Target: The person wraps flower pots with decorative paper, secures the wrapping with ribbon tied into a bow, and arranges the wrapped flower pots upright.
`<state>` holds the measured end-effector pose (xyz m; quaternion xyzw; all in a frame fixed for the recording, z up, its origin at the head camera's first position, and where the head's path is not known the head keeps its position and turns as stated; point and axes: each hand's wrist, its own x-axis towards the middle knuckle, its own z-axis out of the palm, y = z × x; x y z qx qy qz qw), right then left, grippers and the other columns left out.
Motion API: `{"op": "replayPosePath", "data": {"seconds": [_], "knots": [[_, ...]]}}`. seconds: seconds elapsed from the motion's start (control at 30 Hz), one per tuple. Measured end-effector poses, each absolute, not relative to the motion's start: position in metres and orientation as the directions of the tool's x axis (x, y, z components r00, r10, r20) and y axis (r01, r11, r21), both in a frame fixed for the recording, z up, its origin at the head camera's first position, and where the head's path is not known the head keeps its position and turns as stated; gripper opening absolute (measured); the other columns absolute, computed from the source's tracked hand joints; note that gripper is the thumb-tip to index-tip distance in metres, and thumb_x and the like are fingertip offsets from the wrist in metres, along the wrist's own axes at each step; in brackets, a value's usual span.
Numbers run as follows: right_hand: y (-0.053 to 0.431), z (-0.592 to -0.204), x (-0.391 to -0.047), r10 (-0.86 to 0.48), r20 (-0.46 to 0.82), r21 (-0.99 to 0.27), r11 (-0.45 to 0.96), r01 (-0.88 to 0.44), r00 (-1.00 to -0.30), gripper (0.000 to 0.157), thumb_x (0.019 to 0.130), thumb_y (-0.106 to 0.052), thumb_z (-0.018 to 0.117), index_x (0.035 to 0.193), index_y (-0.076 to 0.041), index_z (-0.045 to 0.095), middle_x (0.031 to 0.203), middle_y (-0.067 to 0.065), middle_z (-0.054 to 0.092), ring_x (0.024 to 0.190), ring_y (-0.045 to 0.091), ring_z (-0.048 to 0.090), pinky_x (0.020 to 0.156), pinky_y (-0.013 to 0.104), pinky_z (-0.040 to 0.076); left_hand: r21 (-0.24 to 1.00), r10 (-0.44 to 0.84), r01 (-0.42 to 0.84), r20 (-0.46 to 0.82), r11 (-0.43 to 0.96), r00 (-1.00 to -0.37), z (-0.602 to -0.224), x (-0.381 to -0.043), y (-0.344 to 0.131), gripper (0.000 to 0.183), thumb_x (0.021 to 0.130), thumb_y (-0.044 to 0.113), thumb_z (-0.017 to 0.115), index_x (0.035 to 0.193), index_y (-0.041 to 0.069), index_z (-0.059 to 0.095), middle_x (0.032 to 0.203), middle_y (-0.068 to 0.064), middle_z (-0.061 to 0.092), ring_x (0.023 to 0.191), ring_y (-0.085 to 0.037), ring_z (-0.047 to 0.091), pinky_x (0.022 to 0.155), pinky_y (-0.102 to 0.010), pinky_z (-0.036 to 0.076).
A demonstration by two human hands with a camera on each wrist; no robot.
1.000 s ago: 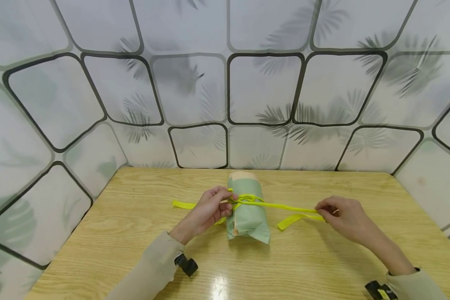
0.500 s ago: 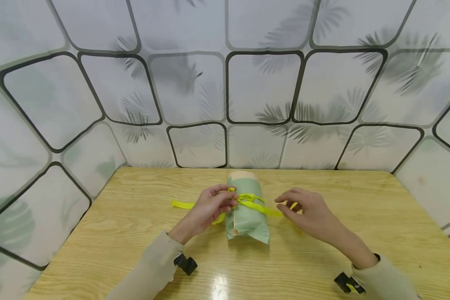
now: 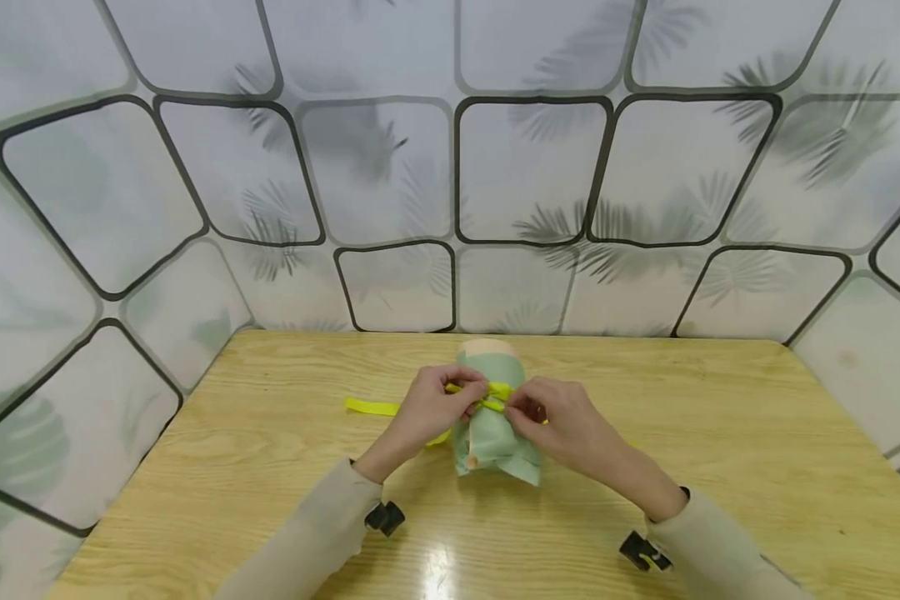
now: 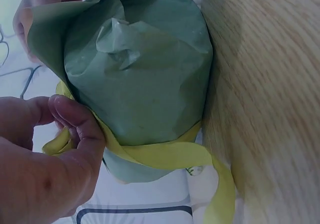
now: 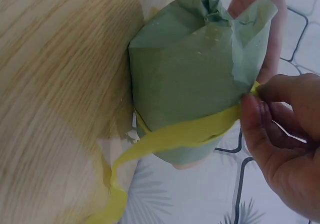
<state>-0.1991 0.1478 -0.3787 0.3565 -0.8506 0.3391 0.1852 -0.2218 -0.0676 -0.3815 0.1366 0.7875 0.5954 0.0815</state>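
Note:
A cylinder-shaped package wrapped in pale green paper point(image 3: 495, 437) lies on the table, its near end folded and crumpled. Around its middle runs a yellow ribbon point(image 3: 501, 389), looped and crossed on top. My left hand point(image 3: 438, 404) pinches the ribbon at the package's upper left; a yellow loop shows between its fingers in the left wrist view. From the right, my right hand point(image 3: 562, 421) pinches the ribbon between thumb and index finger, close to the left fingertips. In the right wrist view, a loose ribbon tail point(image 5: 175, 136) hangs down the package's side. The crossing itself is partly hidden by fingers.
The wooden table point(image 3: 270, 500) reaches back to a patterned fabric wall point(image 3: 390, 183) with dark outlines and leaf prints. One ribbon end point(image 3: 371, 407) lies on the wood left of the package. Each sleeve carries a small black wrist camera point(image 3: 385, 517).
My right hand has let the stretched ribbon go slack and come left to the package, where it now pinches ribbon. My left hand stays at the crossing, its fingers shifted slightly right.

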Motion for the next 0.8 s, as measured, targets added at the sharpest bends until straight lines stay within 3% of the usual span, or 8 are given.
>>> {"op": "replayPosePath", "data": {"seconds": [0.17,0.33,0.43,0.6,0.8], "knots": [[0.136,-0.375,-0.201,-0.366,0.531,-0.536,0.553,-0.637,-0.764,0.01,0.087,-0.001,0.077,0.084,-0.008,0.071,0.072,0.0,0.07,0.062,0.002,0.061,0.056,0.018,0.052,0.975,0.318,0.064,-0.006,0.211,-0.948,-0.379,-0.222,-0.07,0.021,0.105,0.022,0.061,0.112,0.007,0.073,0.099,-0.007,0.068,0.076,-0.013,0.063,0.071,-0.028,0.057],[0.129,-0.374,-0.208,-0.287,0.513,-0.551,0.612,-0.567,-0.809,0.018,0.086,-0.003,0.077,0.102,-0.002,0.071,0.071,0.001,0.07,0.061,0.005,0.063,0.055,0.018,0.051,0.98,0.384,0.071,-0.006,0.185,-0.923,-0.381,-0.223,-0.074,0.022,0.106,0.022,0.058,0.115,0.006,0.071,0.1,-0.005,0.067,0.078,-0.014,0.061,0.073,-0.027,0.055],[0.128,-0.374,-0.211,-0.29,0.519,-0.524,0.636,-0.567,-0.804,0.015,0.086,-0.001,0.074,0.101,-0.003,0.073,0.073,0.001,0.069,0.062,0.006,0.062,0.056,0.019,0.05,0.976,0.423,0.106,0.015,0.191,-0.906,-0.381,-0.223,-0.075,0.023,0.107,0.023,0.056,0.112,0.005,0.071,0.088,-0.003,0.063,0.074,-0.015,0.055,0.07,-0.028,0.05],[0.128,-0.376,-0.214,-0.307,0.53,-0.51,0.629,-0.587,-0.79,0.009,0.087,0.001,0.071,0.085,-0.008,0.071,0.075,0.002,0.069,0.064,0.007,0.061,0.057,0.02,0.051,0.972,0.441,0.116,0.015,0.204,-0.897,-0.38,-0.223,-0.075,0.031,0.11,0.027,0.05,0.104,0.003,0.068,0.081,0.0,0.06,0.07,-0.013,0.056,0.068,-0.025,0.051],[0.129,-0.379,-0.214,-0.306,0.554,-0.498,0.623,-0.603,-0.774,0.011,0.086,0.003,0.072,0.085,-0.008,0.069,0.076,0.003,0.068,0.064,0.008,0.062,0.057,0.02,0.052,0.974,0.425,0.077,-0.023,0.215,-0.905,-0.378,-0.225,-0.073,0.021,0.107,0.021,0.057,0.113,0.004,0.066,0.08,-0.001,0.067,0.067,-0.01,0.061,0.066,-0.023,0.056]]}}
